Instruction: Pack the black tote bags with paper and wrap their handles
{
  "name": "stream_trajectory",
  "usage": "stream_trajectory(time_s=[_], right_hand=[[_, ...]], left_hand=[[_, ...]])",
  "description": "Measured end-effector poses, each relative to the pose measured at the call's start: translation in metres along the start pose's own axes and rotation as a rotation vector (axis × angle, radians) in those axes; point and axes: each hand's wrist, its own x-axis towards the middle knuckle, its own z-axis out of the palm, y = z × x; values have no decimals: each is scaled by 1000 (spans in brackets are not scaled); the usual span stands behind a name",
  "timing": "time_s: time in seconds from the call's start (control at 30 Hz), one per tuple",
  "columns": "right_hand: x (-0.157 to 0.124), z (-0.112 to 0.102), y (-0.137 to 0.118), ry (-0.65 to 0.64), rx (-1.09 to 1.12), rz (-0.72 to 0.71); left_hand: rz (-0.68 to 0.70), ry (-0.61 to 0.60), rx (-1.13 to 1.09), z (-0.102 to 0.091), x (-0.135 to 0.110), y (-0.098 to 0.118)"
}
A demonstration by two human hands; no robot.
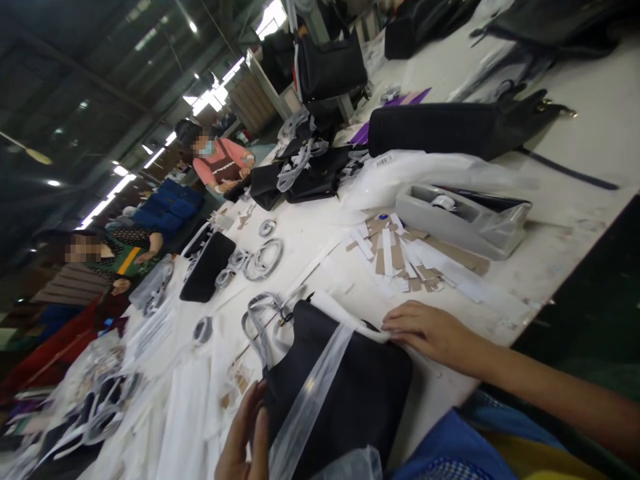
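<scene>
In the head view, a black bag [345, 393] is set on the counter [305, 263] between the two grips, nearest the wearer. At its left side the left grip [243, 443] is seen, partly cut off by the frame; its thumb and fingers are parted at the bag's edge, but whether the edge is held between them cannot be told. By the right grip [435, 333], reached in from the right, the end of a white lining [345, 315] at the bag's opening is touched with fingers drawn close together; a pinch cannot be confirmed. A translucent strip [313, 393] is laid across the bag between the grips. Film-wrapped handles [260, 320] are seen beyond the left grip, and coiled straps [265, 259] farther beyond it. Just beyond the right grip, paper and card strips [400, 260] are heaped, with a grey tape dispenser [460, 220] placed beside them. Past these, another black bag [435, 130] is laid. Far beyond the left grip, across the counter, a co-worker in a pink top [225, 160] and a second co-worker in a patterned top [120, 253] are seen.
</scene>
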Motion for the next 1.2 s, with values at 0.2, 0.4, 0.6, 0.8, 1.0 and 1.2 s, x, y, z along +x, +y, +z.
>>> stream_trajectory(time_s=[0.2, 0.4, 0.6, 0.8, 1.0, 1.2], right_hand=[[9, -9, 3, -174, 163, 30], [33, -22, 2, -168, 263, 262], [105, 4, -8, -361, 120, 328], [145, 34, -14, -528, -177, 260], [149, 43, -13, -434, -93, 210], [155, 58, -5, -410, 19, 266]], left_hand=[[547, -346, -29, 72, 52, 53], [607, -283, 10, 115, 40, 47], [608, -259, -51, 120, 31, 43], [643, -255, -87, 120, 31, 41], [621, -275, -177, 122, 32, 41], [591, -330, -193, 125, 35, 39]])
